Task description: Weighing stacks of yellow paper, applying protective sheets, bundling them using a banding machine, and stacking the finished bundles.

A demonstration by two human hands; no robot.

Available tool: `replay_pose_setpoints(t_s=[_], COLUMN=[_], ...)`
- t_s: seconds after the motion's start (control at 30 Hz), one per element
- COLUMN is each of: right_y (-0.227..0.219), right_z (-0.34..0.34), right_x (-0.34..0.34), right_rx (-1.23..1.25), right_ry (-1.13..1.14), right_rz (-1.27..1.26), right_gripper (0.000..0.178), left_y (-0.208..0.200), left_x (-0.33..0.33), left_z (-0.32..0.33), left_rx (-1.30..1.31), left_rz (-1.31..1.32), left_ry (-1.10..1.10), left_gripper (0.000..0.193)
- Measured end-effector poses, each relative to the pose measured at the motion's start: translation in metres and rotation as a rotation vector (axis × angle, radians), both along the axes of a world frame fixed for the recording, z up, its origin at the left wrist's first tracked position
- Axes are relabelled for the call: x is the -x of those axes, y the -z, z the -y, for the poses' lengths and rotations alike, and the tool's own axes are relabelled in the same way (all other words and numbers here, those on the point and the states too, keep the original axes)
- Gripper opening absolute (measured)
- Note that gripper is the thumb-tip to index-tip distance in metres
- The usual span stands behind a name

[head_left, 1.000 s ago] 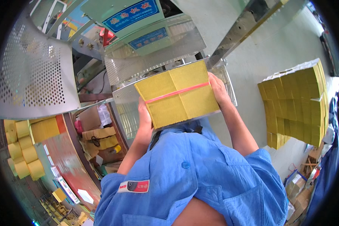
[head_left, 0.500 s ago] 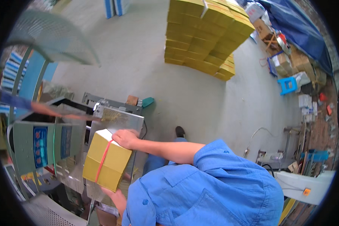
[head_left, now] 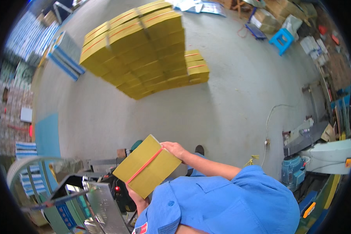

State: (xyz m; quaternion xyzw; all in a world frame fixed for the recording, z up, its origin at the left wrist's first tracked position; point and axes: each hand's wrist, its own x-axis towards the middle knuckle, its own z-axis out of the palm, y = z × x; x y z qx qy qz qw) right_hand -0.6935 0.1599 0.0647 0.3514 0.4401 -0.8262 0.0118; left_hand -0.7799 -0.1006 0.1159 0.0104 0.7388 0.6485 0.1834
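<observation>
Gripping the far edge of a flat yellow paper bundle bound with a red band (head_left: 147, 165), the right hand (head_left: 174, 149) closes over its upper corner, while the left hand (head_left: 136, 199) clasps the near edge from below. The bundle sits tilted in front of the blue-shirted chest, above a grey metal machine (head_left: 93, 199). Half a second ago it hung lower left, against the machine; now it is higher and nearer the middle. Across the bare concrete floor (head_left: 230, 101), well apart, stands a tall stack of matching yellow bundles (head_left: 144, 50), now nearer the picture's middle. Blue-and-white striped packages (head_left: 66, 56) lie left of it, and a blue plastic stool (head_left: 281, 39) stands at the upper right.
</observation>
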Motion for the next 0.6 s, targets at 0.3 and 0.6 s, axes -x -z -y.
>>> replay_pose_setpoints(t_s=[0.3,0.6], right_y=[-0.008,0.038], right_z=[-0.241,-0.482], right_x=[-0.119,-0.149], right_rx=[-0.036,-0.117], right_ry=[0.553,0.793], right_rz=[-0.053,-0.017], right_gripper=[0.043,0.040], left_y=[-0.006,0.060], left_x=[-0.003,0.015], left_z=[-0.316,-0.632], left_rx=[-0.300,-0.052], left_rz=[0.548,0.397], left_ry=[0.465,0.843], left_gripper=[0.057,0.067])
